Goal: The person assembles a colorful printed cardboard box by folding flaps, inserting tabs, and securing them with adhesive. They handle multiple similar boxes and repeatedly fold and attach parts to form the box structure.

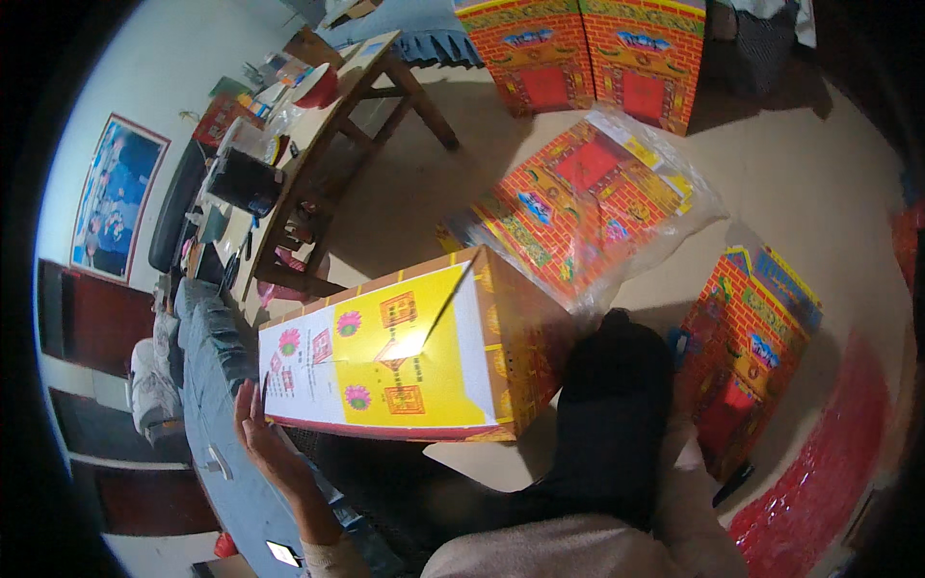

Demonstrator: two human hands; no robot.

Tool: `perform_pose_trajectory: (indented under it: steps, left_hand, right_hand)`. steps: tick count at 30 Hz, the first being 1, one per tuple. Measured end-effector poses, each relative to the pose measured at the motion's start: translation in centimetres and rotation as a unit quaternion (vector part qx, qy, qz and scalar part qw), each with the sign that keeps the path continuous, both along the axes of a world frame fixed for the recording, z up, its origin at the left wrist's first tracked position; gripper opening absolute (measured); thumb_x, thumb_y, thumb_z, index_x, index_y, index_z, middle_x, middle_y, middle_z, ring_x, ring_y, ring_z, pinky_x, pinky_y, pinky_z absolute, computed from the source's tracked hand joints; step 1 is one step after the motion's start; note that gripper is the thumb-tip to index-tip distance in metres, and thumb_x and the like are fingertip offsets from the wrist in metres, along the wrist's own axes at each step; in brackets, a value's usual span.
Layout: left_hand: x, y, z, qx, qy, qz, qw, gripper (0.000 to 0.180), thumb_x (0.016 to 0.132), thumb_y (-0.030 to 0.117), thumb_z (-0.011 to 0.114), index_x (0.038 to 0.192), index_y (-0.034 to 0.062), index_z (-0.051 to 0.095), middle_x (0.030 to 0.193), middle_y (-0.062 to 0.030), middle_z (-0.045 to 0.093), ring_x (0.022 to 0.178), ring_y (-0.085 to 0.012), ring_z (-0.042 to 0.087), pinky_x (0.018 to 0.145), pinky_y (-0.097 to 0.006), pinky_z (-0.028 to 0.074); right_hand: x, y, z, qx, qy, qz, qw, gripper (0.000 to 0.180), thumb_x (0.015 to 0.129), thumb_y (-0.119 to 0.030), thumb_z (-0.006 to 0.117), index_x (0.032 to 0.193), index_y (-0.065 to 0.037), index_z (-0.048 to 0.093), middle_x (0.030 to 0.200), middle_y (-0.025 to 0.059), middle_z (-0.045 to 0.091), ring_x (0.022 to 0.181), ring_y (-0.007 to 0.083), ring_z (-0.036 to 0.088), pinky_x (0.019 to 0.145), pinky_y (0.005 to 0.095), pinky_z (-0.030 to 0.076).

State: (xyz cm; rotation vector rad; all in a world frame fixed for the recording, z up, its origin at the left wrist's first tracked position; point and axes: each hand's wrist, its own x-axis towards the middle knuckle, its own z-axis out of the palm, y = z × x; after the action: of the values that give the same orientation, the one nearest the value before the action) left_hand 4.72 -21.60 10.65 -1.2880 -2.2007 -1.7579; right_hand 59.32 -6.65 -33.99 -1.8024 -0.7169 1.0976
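Observation:
A large cardboard box [409,361] leans across my lap, with a white and yellow printed panel, pink flowers and orange-gold sides. At its lower left corner is my left hand [268,445], fingers stretched out flat along the edge and not wrapped round it. My right hand [682,409] is low beside my right knee, at the left edge of a brick-patterned cardboard piece [756,352]. Shadow blurs its fingers, so whether they grip that piece is unclear.
Flat brick-patterned cardboard sheets in a clear plastic bag [588,207] lie on the floor ahead. Two brick-patterned cardboard panels [588,58] stand behind them. A cluttered wooden table [371,82] is at the left, beside a blue covered seat [217,385]. Red shiny sheeting [819,482] lies at the right.

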Motion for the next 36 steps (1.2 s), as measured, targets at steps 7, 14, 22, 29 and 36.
perform_pose_trajectory:
  steps: [7,14,22,29,36]
  left_hand:
    - [3.0,0.7,2.9,-0.025,0.260,0.029,0.965,0.053,0.105,0.036,0.030,0.130,-0.0016,0.058,0.137,-0.0223,0.056,0.132,-0.0333,0.051,0.114,-0.048,0.033]
    - [4.4,2.0,4.2,0.019,0.249,0.029,0.968,0.044,0.102,0.029,0.041,0.127,-0.0006,0.061,0.132,-0.0206,0.061,0.126,-0.0330,0.055,0.111,-0.046,0.036]
    - [4.1,2.9,1.9,0.116,0.027,-0.014,0.993,0.039,0.099,0.020,0.049,0.128,-0.0027,0.060,0.131,-0.0182,0.062,0.125,-0.0276,0.056,0.109,-0.041,0.040]
    - [3.8,3.0,1.0,0.124,-0.033,-0.044,0.991,0.038,0.099,0.021,0.051,0.128,-0.0011,0.061,0.131,-0.0184,0.062,0.125,-0.0288,0.057,0.109,-0.042,0.042]
    - [3.5,3.0,0.3,0.137,-0.064,-0.021,0.988,0.036,0.097,0.021,0.054,0.126,0.0016,0.063,0.135,-0.0189,0.060,0.125,-0.0295,0.057,0.108,-0.043,0.042]
  right_hand:
    - [-1.9,0.8,4.6,0.011,-0.010,0.073,0.997,0.019,0.101,-0.021,0.058,0.113,-0.010,0.068,0.095,-0.0013,0.063,0.086,0.0089,0.055,0.076,0.0247,0.045]
    - [-2.2,6.8,25.1,0.135,0.079,0.262,0.952,0.022,0.102,-0.027,0.058,0.111,-0.008,0.066,0.088,-0.0075,0.054,0.073,0.0008,0.043,0.061,0.0165,0.032]
    - [-9.7,8.7,50.2,0.379,-0.091,0.551,0.738,0.045,0.093,-0.001,0.065,0.137,-0.006,0.060,0.094,0.0015,0.062,0.082,0.0088,0.053,0.076,0.0234,0.045]
    - [-17.8,8.3,59.1,0.296,-0.108,0.727,0.609,0.055,0.090,-0.004,0.066,0.144,-0.015,0.055,0.125,0.0055,0.067,0.095,0.0164,0.064,0.084,0.0283,0.050]
    - [-21.2,9.5,58.6,0.307,-0.193,0.765,0.532,0.058,0.094,-0.007,0.062,0.148,-0.023,0.050,0.141,0.0024,0.060,0.105,0.0192,0.065,0.089,0.0305,0.053]
